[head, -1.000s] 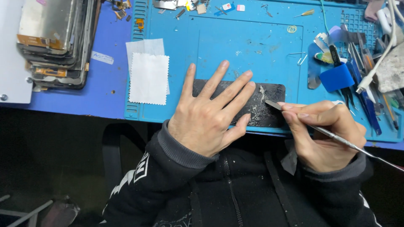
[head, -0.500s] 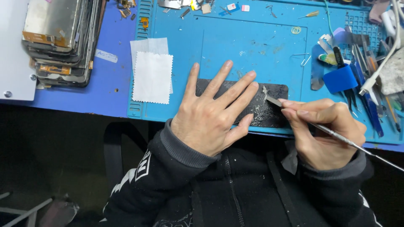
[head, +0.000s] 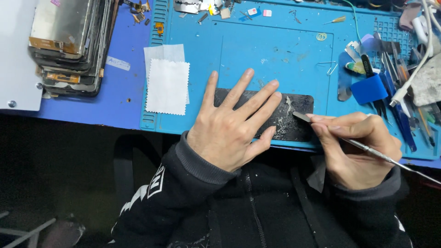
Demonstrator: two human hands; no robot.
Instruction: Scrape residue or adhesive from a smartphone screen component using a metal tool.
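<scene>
The dark phone panel (head: pixel 294 120) lies flat at the near edge of the blue work mat (head: pixel 275 50), close to the person's body, its long side running left to right. The left hand (head: pixel 229 128) rests palm down on the panel's left half with the fingers spread and straight, pressing it onto the mat and gripping nothing. The right hand (head: pixel 356 149) is closed in a pen-like pinch around a thin metal spudger (head: pixel 367 148), whose flat tip touches the panel's right end near a patch of pale scrapings; the handle runs back over the hand toward the lower right. Black sleeves cover both wrists.

Just left of the panel, two white cloth squares (head: pixel 167 85) with zigzag edges lie overlapped across the mat's left border. To the right, a blue block-shaped holder (head: pixel 370 88) stands among tweezers and other slim tools (head: pixel 404 115), though the clutter there is too dense to sort out surely. Farther left, on the purple surface (head: pixel 124 103), sits a stack of worn phone screens (head: pixel 69 46). Small loose parts (head: pixel 220 9) are scattered along the mat's far edge.
</scene>
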